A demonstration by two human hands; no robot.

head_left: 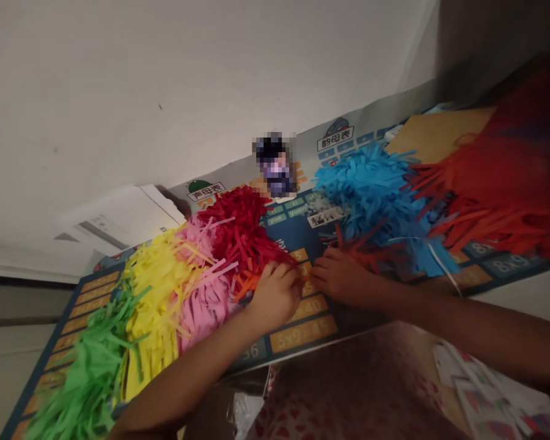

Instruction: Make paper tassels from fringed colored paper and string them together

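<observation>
Fringe bunches point(142, 275), spread across a printed mat point(300, 336): orange-red bunch point(499, 201) at right, blue bunch point(366, 183) beside it; at left, yellow bunch point(151, 330), green bunch point(91, 354), dark red bunch point(241, 223), pink bunch point(204, 299). Left hand point(277, 293) at the dark red bunch's near end, right hand point(341, 275) beside loose orange strips point(364, 249); fingers curled, whether either grips anything cannot be told.

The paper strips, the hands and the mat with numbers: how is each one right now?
Green strips: loose, ruffled
Yellow strips: loose, heaped
Pink strips: bunched between yellow and red
Red strips: bunched, fluffy
Blue strips: bunched, ends sticking out
Orange-red strips at far right: blurred, fanned out
Mat: spread out, partly covered
Left hand: fingers bent; grip unclear
Right hand: fingers bent; grip unclear
</observation>
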